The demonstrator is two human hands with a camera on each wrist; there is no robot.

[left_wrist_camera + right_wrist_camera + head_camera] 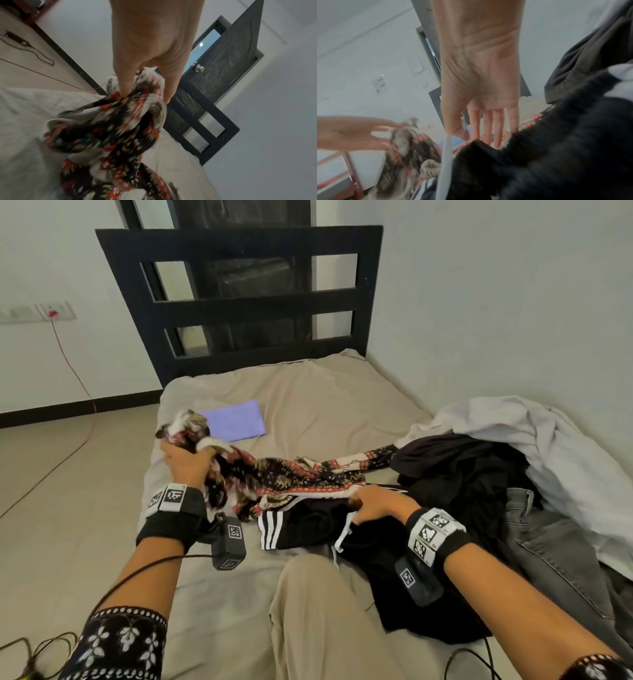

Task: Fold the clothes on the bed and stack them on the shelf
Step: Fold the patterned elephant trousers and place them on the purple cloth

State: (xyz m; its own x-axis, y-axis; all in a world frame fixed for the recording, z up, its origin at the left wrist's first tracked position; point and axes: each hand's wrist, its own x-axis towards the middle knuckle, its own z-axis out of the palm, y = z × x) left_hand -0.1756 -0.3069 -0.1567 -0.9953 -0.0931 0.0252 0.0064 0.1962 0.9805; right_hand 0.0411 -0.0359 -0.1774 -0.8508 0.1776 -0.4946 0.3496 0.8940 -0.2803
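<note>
The left hand (pixel 186 462) grips a bunched end of the patterned garment (pixel 281 479) at ten o'clock on the bed (pixel 325 392). The right hand (pixel 378 505), fingers straight, rests on black striped trousers (pixel 308 525) at centre; the clothes pile (pixel 513 467) lies at three o'clock.

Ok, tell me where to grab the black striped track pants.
Grip the black striped track pants at the waistband by the white drawstring, coming from above on the near side; the patterned garment overlaps the far edge.
</note>
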